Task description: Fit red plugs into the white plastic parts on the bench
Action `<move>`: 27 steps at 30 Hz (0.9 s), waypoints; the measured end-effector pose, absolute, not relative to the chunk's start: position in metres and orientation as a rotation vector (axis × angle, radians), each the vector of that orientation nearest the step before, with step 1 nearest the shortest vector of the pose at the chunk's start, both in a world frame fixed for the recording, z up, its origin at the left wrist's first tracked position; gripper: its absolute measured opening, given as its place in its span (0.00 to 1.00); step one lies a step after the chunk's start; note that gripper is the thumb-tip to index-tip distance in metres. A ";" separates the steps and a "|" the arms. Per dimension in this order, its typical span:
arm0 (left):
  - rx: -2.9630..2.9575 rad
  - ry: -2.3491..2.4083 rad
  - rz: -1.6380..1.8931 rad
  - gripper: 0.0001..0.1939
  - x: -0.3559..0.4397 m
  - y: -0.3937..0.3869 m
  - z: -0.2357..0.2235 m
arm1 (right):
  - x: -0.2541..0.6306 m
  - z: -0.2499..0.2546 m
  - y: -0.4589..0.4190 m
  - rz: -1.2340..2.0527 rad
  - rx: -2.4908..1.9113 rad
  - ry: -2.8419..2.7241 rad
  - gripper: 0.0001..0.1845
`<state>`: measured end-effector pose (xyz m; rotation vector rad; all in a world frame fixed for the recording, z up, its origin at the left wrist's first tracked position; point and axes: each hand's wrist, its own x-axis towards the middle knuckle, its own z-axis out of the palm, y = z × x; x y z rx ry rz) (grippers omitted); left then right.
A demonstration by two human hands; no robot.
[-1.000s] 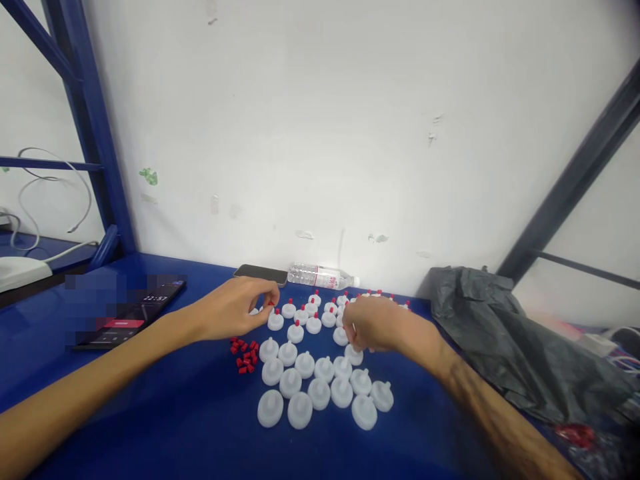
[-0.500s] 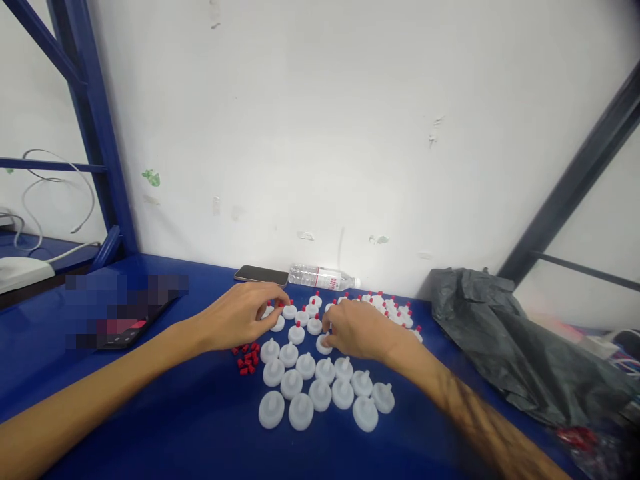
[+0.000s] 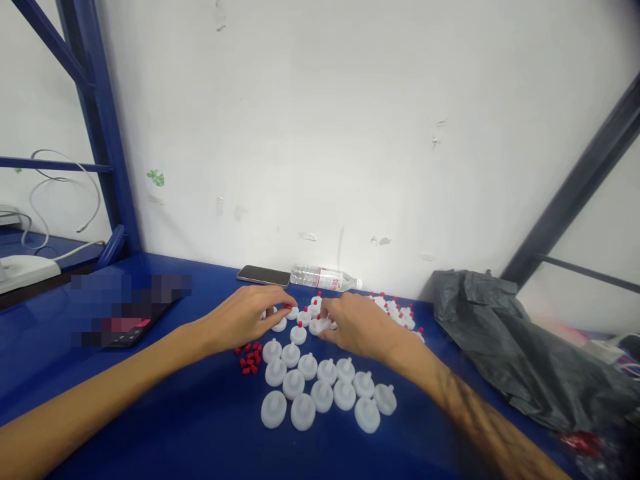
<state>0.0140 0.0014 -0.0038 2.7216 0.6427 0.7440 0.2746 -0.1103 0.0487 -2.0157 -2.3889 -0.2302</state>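
My left hand (image 3: 250,313) is closed in a pinch, with a small red cap (image 3: 289,308) showing between thumb and forefinger. Just right of it, my right hand (image 3: 355,323) has its fingers curled on a white round lid with a nozzle (image 3: 327,325), mostly covered by the fingers. Several similar lids without red tips (image 3: 294,385) stand nozzle-up in front of the hands. Red-tipped lids (image 3: 299,334) stand between and behind the hands, some partly hidden. Loose red caps (image 3: 250,360) lie in a small pile below my left hand.
At the wall lie a phone (image 3: 263,275) and a clear plastic bottle (image 3: 325,277) on its side. A dark plastic bag (image 3: 500,340) covers the right side of the blue table (image 3: 200,420). A dark, partly blurred object (image 3: 145,320) is at left.
My right hand has lifted or drawn a white lid away from its spot, back toward my left hand. My left fingertips have closed further, and red now shows between them.
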 end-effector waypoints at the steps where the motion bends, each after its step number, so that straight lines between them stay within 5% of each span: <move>1: 2.718 0.637 0.750 0.15 0.014 0.001 -0.005 | 0.275 0.049 -0.110 -0.235 -1.987 -2.364 0.09; 27: 2.749 0.701 0.920 0.14 0.019 0.005 -0.019 | 0.263 0.050 -0.108 -0.175 -1.744 -2.372 0.19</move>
